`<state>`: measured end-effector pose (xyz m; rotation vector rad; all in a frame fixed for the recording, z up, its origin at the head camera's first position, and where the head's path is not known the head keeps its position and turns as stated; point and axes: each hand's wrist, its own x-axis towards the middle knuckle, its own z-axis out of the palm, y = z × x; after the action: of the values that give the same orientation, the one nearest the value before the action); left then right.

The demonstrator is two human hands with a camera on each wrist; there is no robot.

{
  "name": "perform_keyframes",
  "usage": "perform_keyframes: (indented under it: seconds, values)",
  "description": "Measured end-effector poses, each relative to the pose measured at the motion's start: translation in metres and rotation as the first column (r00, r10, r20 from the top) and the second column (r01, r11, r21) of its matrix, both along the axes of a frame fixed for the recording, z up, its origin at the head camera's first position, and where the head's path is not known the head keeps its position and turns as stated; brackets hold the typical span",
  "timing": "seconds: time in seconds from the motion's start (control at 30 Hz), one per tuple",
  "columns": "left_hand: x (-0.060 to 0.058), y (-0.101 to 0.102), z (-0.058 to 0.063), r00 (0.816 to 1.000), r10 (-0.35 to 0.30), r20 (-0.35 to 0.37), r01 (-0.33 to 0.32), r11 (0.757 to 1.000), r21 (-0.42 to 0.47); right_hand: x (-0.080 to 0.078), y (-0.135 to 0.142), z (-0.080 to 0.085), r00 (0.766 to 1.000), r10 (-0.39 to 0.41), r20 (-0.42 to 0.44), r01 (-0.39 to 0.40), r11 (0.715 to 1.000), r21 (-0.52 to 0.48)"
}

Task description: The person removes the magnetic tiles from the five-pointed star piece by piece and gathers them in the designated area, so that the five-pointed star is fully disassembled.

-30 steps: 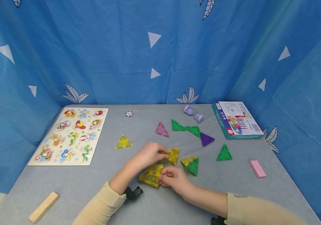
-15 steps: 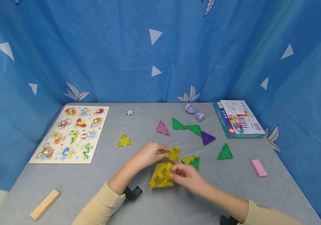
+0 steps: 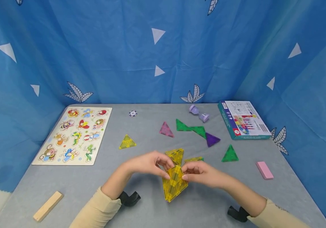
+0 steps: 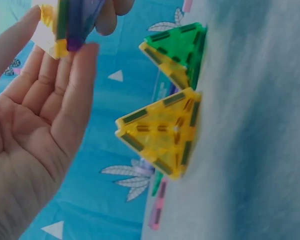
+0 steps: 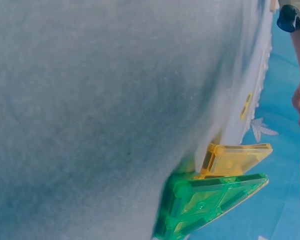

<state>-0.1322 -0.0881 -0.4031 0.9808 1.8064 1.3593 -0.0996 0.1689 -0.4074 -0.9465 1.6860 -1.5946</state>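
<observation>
Between my two hands is a piece of joined yellow magnetic tiles [image 3: 174, 186], raised toward me in the head view. My left hand [image 3: 153, 165] pinches its left side, thumb in front. From the right, my right hand [image 3: 204, 173] pinches it near the top. In the left wrist view my left hand [image 4: 37, 120] shows its palm, and part of the held piece looks purple there. Just behind the hands stand a yellow tile pyramid [image 4: 162, 132] and a yellow-and-green tile pyramid [image 5: 205, 205], the latter mostly covered by my right hand in the head view.
Flat triangular tiles lie beyond: yellow [image 3: 127, 142], pink [image 3: 166, 129], green [image 3: 230, 154] and purple [image 3: 212, 139]. An insect puzzle board [image 3: 74, 136] is at left, a wooden block [image 3: 48, 206] nearer. At right are a box [image 3: 244, 120], an hourglass [image 3: 198, 113] and a pink block [image 3: 264, 170].
My left hand has left the yellow pyramid and now holds the yellow tiles with the right hand. The right hand has moved right and up, and the held tiles have turned point-down.
</observation>
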Motion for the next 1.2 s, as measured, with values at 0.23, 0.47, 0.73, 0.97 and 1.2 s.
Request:
perform_keyframes:
  seconds: [0.23, 0.47, 0.73, 0.97, 1.2]
  values:
    - [0.0, 0.0, -0.006, 0.992, -0.062, 0.112, 0.048, 0.991, 0.127, -0.005, 0.001, 0.002, 1.0, -0.002, -0.016, 0.002, 1.0, 0.012]
    - [-0.004, -0.01, -0.006, 0.991, 0.083, 0.102, -0.092, 0.992, 0.09, -0.026, 0.021, 0.019, 0.979, -0.167, -0.115, 0.174, 0.983, 0.057]
    - [-0.011, -0.026, -0.005, 0.964, 0.254, 0.083, -0.259, 0.964, 0.053, -0.089, 0.053, 0.016, 0.831, -0.556, -0.023, 0.526, 0.772, 0.357]
    - [-0.01, -0.024, -0.008, 0.965, 0.243, 0.101, -0.247, 0.968, 0.035, -0.111, 0.046, -0.023, 0.768, -0.617, 0.172, 0.507, 0.75, 0.425]
    - [-0.01, -0.022, -0.008, 0.964, 0.252, 0.089, -0.255, 0.966, 0.028, -0.111, 0.037, -0.035, 0.711, -0.633, 0.308, 0.505, 0.763, 0.402]
